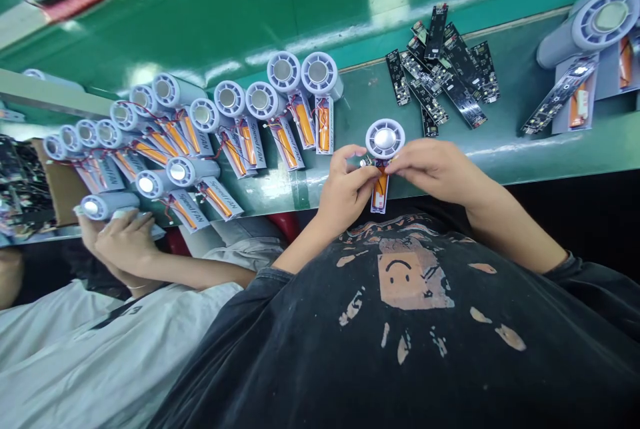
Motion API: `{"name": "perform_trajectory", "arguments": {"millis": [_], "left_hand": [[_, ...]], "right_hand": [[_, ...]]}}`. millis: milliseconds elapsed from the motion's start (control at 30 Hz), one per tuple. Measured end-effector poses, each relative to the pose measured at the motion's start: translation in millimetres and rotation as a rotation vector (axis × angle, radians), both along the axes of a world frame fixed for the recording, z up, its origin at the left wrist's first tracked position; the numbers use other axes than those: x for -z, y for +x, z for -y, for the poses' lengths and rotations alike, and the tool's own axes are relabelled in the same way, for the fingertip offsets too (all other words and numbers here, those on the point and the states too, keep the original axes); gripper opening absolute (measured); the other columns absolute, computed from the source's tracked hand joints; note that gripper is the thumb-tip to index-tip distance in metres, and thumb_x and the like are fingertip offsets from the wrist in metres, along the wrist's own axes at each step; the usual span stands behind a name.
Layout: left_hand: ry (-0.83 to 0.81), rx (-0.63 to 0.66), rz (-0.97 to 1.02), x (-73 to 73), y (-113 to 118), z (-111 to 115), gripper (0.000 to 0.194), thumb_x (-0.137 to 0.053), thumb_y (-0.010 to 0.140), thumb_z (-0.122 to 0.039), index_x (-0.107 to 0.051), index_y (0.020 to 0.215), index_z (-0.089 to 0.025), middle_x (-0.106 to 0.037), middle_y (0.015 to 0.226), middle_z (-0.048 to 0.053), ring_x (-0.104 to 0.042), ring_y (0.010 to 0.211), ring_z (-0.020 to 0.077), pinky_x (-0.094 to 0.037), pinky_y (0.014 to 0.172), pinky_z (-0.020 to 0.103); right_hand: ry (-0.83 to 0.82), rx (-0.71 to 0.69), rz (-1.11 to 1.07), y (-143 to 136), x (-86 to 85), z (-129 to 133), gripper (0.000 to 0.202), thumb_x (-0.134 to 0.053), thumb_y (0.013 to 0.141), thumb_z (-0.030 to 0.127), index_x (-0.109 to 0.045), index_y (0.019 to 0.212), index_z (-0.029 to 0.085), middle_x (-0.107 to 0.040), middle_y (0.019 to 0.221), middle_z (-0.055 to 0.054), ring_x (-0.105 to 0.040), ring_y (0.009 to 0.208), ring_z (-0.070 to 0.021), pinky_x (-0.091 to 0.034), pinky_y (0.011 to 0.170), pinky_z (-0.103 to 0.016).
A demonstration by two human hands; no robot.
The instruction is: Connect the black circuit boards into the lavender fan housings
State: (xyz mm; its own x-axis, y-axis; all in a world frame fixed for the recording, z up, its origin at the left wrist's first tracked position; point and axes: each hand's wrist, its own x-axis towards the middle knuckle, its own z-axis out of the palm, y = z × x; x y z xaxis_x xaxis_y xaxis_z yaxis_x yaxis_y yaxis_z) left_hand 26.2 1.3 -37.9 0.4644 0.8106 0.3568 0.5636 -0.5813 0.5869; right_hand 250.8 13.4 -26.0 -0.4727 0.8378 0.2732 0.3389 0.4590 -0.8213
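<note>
In front of my chest is a grey handheld fan [385,138] with a round grille and an opened handle. An orange battery [381,185] with a white label lies inside the handle. My left hand [345,189] is closed at the fan's neck, its thumb and fingers against the left side of the handle. A small metallic part shows by the left fingertips, too small to name. My right hand [433,166] pinches at the upper right of the handle; what lies between its fingertips is hidden.
Black circuit boards [463,96] lie piled beyond the fan. Several opened fans [260,101] with orange batteries and red wires stand to the left. At right, a circuit board [560,92] leans on another fan [603,19]. A co-worker's hands [125,239] hold a fan at left.
</note>
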Motion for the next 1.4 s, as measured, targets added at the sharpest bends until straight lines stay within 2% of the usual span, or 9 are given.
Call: {"name": "perform_trajectory", "arguments": {"millis": [100,167,367,467,567,867,1100,1300,1400], "left_hand": [[0.048,0.012,-0.060,-2.2,0.3,0.5,0.013,-0.054,0.097,-0.020,-0.065,0.098,-0.026,-0.049,0.128,0.003,-0.050,0.071,0.0086,-0.052,0.069,0.029],[0.031,0.027,-0.087,-3.3,0.4,0.9,0.015,-0.053,0.097,-0.021,-0.067,0.101,-0.026,-0.050,0.129,0.004,-0.053,0.074,0.0104,-0.052,0.068,0.029],[-0.105,0.004,0.078,1.7,-0.3,1.2,0.020,-0.049,0.098,-0.020,-0.057,0.113,-0.031,-0.053,0.126,0.005,-0.063,0.095,0.0164,-0.059,0.074,0.032],[-0.322,-0.039,0.287,5.9,-1.0,2.8,0.024,-0.048,0.099,-0.023,-0.046,0.119,-0.035,-0.053,0.126,0.003,-0.065,0.078,0.0112,-0.058,0.057,0.025],[-0.463,-0.014,0.370,5.8,-1.2,4.1,0.015,-0.050,0.100,-0.029,-0.048,0.114,-0.033,-0.049,0.132,0.004,-0.059,0.057,0.0034,-0.053,0.045,0.021],[-0.410,0.005,0.254,-6.8,-4.1,1.7,0.016,-0.055,0.099,-0.039,-0.062,0.098,-0.025,-0.047,0.139,0.005,-0.059,0.069,0.0048,-0.057,0.056,0.023],[-0.333,-0.050,0.263,-2.6,-3.0,3.3,0.012,-0.055,0.099,-0.036,-0.061,0.099,-0.025,-0.046,0.140,0.005,-0.064,0.075,0.0092,-0.057,0.059,0.029],[-0.234,-0.057,0.234,-5.3,-1.1,2.6,0.014,-0.056,0.099,-0.036,-0.061,0.094,-0.025,-0.050,0.134,0.005,-0.064,0.105,0.0176,-0.057,0.063,0.026],[-0.277,-0.072,0.241,-3.7,-1.1,2.3,0.015,-0.054,0.099,-0.040,-0.060,0.098,-0.026,-0.050,0.134,0.005,-0.064,0.105,0.0175,-0.057,0.062,0.025]], "right_hand": [[-0.188,0.327,-0.193,-6.4,-1.8,-0.3,0.015,-0.059,0.091,0.023,-0.069,0.102,0.025,-0.072,0.093,-0.002,-0.067,0.086,-0.0168,-0.054,0.081,-0.035],[-0.283,0.410,-0.281,-15.3,-2.7,1.4,0.019,-0.060,0.090,0.023,-0.065,0.107,0.025,-0.070,0.092,-0.002,-0.066,0.084,-0.0157,-0.054,0.079,-0.034],[-0.198,0.208,-0.227,-28.5,-8.8,8.9,0.011,-0.064,0.087,0.028,-0.063,0.097,0.022,-0.069,0.090,0.000,-0.061,0.074,-0.0116,-0.050,0.071,-0.028],[-0.106,0.092,-0.121,-24.3,-10.5,8.6,0.007,-0.061,0.090,0.026,-0.067,0.089,0.022,-0.070,0.085,0.001,-0.060,0.073,-0.0117,-0.047,0.071,-0.028],[-0.041,0.045,-0.040,-23.3,-10.7,7.9,0.016,-0.055,0.094,0.026,-0.070,0.089,0.024,-0.074,0.088,0.000,-0.064,0.085,-0.0155,-0.048,0.080,-0.032],[-0.027,0.116,0.082,-28.4,-11.9,12.7,0.014,-0.056,0.094,0.029,-0.065,0.086,0.022,-0.069,0.082,-0.001,-0.059,0.079,-0.0161,-0.045,0.077,-0.032],[-0.018,0.191,0.079,-31.9,-7.1,15.1,0.018,-0.054,0.093,0.031,-0.070,0.089,0.024,-0.072,0.084,-0.002,-0.063,0.084,-0.0187,-0.046,0.081,-0.036],[-0.047,0.209,0.068,-34.7,-8.6,17.2,0.018,-0.054,0.093,0.027,-0.071,0.087,0.023,-0.072,0.083,-0.002,-0.064,0.083,-0.0178,-0.046,0.080,-0.034],[-0.035,0.220,0.061,-36.6,-7.9,18.3,0.015,-0.055,0.092,0.027,-0.069,0.090,0.023,-0.070,0.082,-0.001,-0.062,0.081,-0.0172,-0.046,0.078,-0.033]]}}
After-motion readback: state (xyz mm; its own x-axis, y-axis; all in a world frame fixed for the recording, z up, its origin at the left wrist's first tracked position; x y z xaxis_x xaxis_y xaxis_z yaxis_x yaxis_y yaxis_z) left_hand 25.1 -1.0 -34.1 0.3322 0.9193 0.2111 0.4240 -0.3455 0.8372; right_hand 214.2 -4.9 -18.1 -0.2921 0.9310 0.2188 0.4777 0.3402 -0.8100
